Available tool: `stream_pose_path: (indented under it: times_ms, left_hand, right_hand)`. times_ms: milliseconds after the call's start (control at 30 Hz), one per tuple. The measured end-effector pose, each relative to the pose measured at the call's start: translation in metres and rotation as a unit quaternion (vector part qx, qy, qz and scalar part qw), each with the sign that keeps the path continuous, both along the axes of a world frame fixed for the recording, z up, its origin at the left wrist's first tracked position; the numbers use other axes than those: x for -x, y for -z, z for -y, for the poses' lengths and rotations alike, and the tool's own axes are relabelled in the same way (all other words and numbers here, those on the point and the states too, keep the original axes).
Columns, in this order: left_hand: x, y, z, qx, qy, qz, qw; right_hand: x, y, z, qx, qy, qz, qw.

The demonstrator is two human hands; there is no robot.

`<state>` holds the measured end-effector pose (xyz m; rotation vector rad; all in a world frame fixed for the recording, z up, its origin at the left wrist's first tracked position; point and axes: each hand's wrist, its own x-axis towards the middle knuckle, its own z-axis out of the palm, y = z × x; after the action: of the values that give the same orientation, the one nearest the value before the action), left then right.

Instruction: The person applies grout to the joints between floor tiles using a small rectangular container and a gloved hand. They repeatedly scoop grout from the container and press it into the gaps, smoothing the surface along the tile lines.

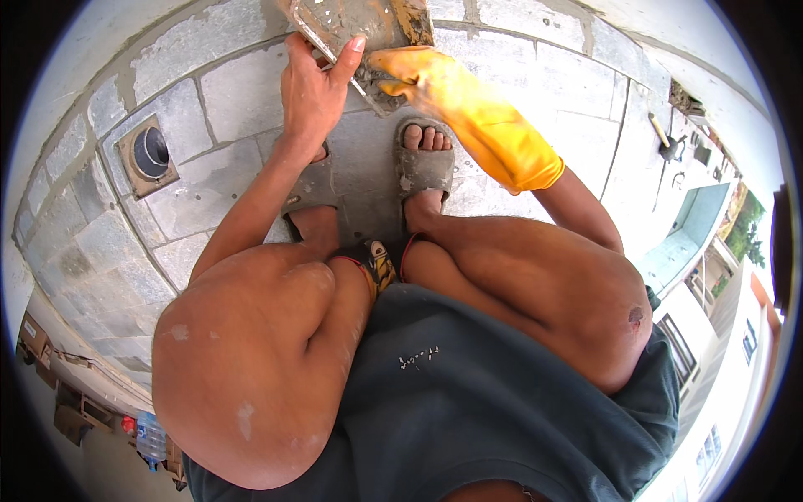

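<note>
At the top of the head view, my bare left hand (314,88) grips the pale edge of a mortar-smeared rectangular board (360,21), its thumb lying along the rim. My right hand (456,109), in a long yellow rubber glove, is at the board's right part with its fingers curled on grey, wet-looking material. What exactly they hold is hidden and slightly blurred. Beneath the board are my feet in dusty grey sandals (418,163), on grey stone tiles (226,188).
A square drain opening with a dark pipe (150,152) sits at the left. At the right lie small tools (667,146) beside a pale trough-like recess (682,230). A wall edge curves along the top. A water bottle (150,439) stands at the lower left.
</note>
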<state>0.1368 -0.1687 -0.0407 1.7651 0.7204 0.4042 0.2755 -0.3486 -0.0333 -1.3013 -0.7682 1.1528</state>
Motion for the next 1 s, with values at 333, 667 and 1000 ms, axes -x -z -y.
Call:
stream_pose_path:
  times_ms: [333,667,1000]
  left_hand:
    - [0.002,-0.010,0.006,0.016,-0.002,-0.027,1.000]
    - [-0.004,-0.022,0.025,0.019,0.018,0.003,1.000]
    - [0.005,-0.002,0.019,0.022,0.029,0.011,0.999]
  right_hand:
    - [-0.016,-0.043,-0.019,0.180,-0.340,0.500,0.775]
    - [-0.009,-0.090,0.016,0.159,-0.149,0.567,0.795]
    - [0.015,-0.041,-0.044,0.480,-0.190,0.301,0.801]
